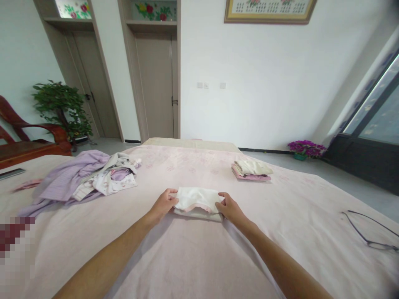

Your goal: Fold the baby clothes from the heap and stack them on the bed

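A small white garment with a pink-edged neckline (198, 198) lies folded on the pink bedcover (193, 257), straight in front of me. My left hand (165, 204) pinches its left edge between thumb and fingers. At the opposite edge, my right hand (230, 207) grips the cloth the same way. The curved neckline faces me, and a lower layer of the fold shows beneath it. Some fingertips are hidden behind the cloth.
Left of me is a loose heap of lilac and white clothes (93, 178), with a phone (11, 173) beyond. A stack of folded clothes (252, 170) sits ahead to the right. Eyeglasses (370, 241) rest at the far right. A wooden chair (34, 133) stands at left.
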Demonstrator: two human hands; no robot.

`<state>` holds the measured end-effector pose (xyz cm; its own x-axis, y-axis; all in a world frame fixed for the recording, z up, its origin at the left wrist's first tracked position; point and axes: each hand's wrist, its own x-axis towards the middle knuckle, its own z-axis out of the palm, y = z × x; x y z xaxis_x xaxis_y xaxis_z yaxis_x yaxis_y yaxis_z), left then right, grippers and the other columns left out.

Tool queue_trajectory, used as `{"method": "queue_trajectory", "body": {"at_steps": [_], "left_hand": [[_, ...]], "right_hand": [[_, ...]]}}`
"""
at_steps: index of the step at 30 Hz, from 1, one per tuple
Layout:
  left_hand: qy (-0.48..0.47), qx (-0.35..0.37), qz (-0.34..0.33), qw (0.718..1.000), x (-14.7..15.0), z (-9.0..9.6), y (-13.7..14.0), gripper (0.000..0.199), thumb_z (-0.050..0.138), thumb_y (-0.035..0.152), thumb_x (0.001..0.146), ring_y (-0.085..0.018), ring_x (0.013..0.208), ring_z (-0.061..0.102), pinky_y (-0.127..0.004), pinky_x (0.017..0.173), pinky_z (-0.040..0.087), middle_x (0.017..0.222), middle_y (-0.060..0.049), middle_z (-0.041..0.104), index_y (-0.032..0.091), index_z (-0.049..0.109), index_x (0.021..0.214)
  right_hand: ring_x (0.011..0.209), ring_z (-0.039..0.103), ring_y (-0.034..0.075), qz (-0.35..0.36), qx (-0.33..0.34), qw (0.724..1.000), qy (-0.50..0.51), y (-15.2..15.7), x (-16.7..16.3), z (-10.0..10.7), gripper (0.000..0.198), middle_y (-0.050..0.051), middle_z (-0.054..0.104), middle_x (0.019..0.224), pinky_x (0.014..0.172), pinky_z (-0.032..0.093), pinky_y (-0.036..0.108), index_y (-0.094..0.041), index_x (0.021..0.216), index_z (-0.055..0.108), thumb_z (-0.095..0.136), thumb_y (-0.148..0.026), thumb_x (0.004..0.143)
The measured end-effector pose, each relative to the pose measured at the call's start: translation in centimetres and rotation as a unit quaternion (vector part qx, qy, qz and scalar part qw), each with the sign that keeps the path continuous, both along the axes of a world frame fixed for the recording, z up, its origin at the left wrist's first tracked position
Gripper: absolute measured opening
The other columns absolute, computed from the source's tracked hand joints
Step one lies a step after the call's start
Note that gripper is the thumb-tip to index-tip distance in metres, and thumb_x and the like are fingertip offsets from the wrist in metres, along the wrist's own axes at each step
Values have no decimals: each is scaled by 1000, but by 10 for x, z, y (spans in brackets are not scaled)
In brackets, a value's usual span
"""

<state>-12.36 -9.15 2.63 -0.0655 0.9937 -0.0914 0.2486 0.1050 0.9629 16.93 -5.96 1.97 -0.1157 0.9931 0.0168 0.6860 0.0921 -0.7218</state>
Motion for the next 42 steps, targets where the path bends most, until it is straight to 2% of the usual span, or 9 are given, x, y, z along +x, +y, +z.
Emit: {"method": "queue_trajectory", "body": {"at_steps": [4, 7, 12, 16, 23, 28, 35, 39, 42], "left_hand": [[-18, -37, -15, 999, -6, -6, -6, 48, 66, 32, 75, -12, 58, 57, -22, 54, 43, 76, 0, 62, 13, 51, 117], [157, 86, 18, 984, -8, -5, -13, 39, 59, 23, 80, -17, 77, 63, -29, 70, 49, 91, -5, 65, 16, 53, 119], [369, 378, -88, 845, 8, 9, -27, 29, 51, 23, 93, -22, 117, 51, -40, 102, 39, 123, -7, 58, 24, 57, 122], [431, 371, -199, 798, 21, 8, -36, 21, 63, 29, 89, -21, 98, 55, -36, 88, 45, 101, -4, 61, 23, 62, 108], [503, 370, -169, 762, 10, -3, -41, 25, 59, 6, 83, -22, 96, 55, -37, 86, 46, 98, -4, 61, 21, 61, 103], [458, 441, -119, 763, 13, -2, -33, 25, 53, 6, 85, -21, 94, 58, -36, 85, 47, 96, -4, 64, 21, 61, 104], [341, 500, -21, 796, 10, 21, -30, 35, 52, 21, 92, -22, 108, 58, -39, 96, 46, 115, -8, 63, 21, 53, 126], [225, 468, 78, 851, -8, 22, -25, 39, 43, 31, 96, -24, 124, 50, -44, 108, 38, 132, -10, 54, 21, 46, 133], [158, 395, 130, 896, -20, 4, -15, 40, 40, 38, 96, -24, 118, 55, -44, 105, 41, 125, -9, 59, 21, 47, 132]], "right_hand": [[70, 61, 16, 7, -13, 1000, -13, -3, 4, -3, 45, 0, 62, 78, 66, 44, 28, -15, 125, 47, 53, -30, 83], [88, 63, 22, 10, 51, 993, -105, -9, 5, 14, 51, 8, 66, 100, 78, 47, 35, -15, 130, 47, 56, -32, 82], [137, 35, 31, 98, 291, 922, -235, -23, -21, 44, 55, 15, 42, 147, 109, 30, 50, -17, 142, 41, 50, -33, 91], [146, 18, 28, 248, 332, 870, -266, -32, -43, 27, 61, 14, 27, 156, 117, 20, 49, -15, 148, 33, 50, -37, 94], [141, 30, 30, 274, 282, 879, -272, -43, -45, -5, 66, 17, 37, 151, 115, 23, 50, -12, 146, 37, 54, -44, 91], [127, 47, 32, 214, 247, 898, -293, -48, -68, 15, 79, 19, 51, 139, 105, 35, 47, -15, 149, 30, 62, -46, 84], [95, 65, 23, 156, 174, 937, -261, -36, -76, 54, 40, 6, 70, 107, 81, 43, 33, -28, 128, 53, 47, -22, 89], [87, 66, 23, 74, 77, 994, 23, -16, -50, 77, 28, 5, 72, 95, 77, 46, 33, -22, 108, 63, 47, -37, 90], [81, 67, 23, 58, -35, 933, 353, 1, -26, 88, 32, 7, 73, 93, 76, 52, 36, -16, 108, 60, 55, -39, 86]]}}
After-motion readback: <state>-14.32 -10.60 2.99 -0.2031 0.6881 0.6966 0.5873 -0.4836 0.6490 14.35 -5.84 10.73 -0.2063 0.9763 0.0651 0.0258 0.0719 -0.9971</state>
